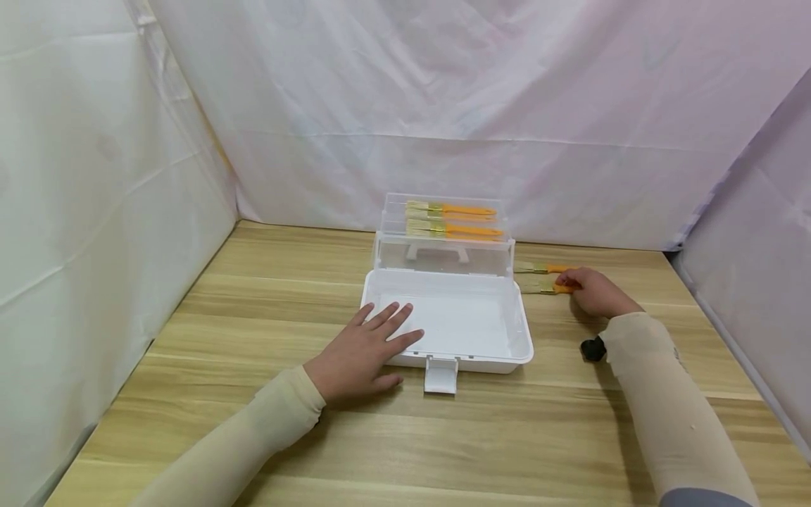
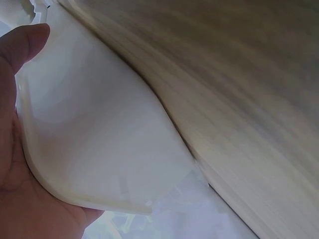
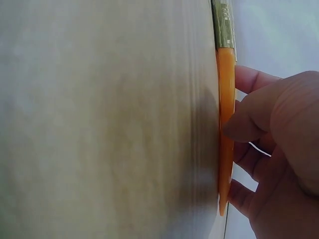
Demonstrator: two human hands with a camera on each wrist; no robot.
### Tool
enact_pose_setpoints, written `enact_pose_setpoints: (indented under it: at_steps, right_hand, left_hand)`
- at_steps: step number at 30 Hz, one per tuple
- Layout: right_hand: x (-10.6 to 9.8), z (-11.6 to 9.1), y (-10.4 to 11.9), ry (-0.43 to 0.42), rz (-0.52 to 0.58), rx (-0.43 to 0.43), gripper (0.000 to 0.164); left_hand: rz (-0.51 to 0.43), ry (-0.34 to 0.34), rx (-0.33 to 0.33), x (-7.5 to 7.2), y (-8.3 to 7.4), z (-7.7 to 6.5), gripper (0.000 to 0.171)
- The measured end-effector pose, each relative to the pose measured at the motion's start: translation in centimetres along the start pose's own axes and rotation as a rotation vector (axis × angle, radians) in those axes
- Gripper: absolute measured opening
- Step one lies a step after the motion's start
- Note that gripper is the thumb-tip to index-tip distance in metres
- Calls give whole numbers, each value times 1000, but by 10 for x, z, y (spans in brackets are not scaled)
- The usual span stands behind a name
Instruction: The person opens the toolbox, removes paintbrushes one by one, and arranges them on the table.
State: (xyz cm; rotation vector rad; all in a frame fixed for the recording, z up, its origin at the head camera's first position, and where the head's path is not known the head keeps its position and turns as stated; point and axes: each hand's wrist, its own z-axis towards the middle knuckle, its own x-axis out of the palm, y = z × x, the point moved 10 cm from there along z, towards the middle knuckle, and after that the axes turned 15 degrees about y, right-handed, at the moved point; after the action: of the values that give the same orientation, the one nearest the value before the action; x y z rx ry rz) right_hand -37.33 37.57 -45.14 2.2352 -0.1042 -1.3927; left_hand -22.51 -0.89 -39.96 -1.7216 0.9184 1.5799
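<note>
A white plastic box [image 1: 465,320] stands with its clear lid [image 1: 443,252] raised at the back. My left hand [image 1: 361,355] lies with spread fingers over the box's left front corner. In the left wrist view, the thumb rests by the rim of the white box wall [image 2: 107,114]. To the right of the box, my right hand [image 1: 595,290] pinches the orange handle of the nearer paintbrush [image 1: 538,288]. The right wrist view shows thumb and fingers on opposite sides of that handle [image 3: 227,89], close to the wood. Another paintbrush [image 1: 538,267] lies just behind it.
Several orange-handled paintbrushes [image 1: 465,231] lie in the raised lid section. A white latch [image 1: 440,377] hangs at the box front. White cloth [image 1: 443,105] encloses the wooden table [image 1: 304,282] at back and sides. A small black object [image 1: 593,349] sits by the right cuff.
</note>
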Motion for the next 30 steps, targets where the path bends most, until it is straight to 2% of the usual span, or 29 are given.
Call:
enact_pose_setpoints:
  at_steps: [6,10,13,24,30]
  right_hand:
    - [-2,-6,-1,-2,11,38,39]
    - [-8,-11,-1,-34,34,79,35]
    - [-15,-14,4,-63,54,78,31]
    - [-51,-22,48,-117,149,26,39]
    - [-70,-23,82,-180,105,-44,37]
  left_hand:
    - [10,8,-1,1,0,1,71]
    - [9,15,-3,2,0,1,72]
    - [7,25,-10,3,1,1,72]
    - [-1,29,-16,4,2,1,71]
    - [9,25,-16,4,2,1,72]
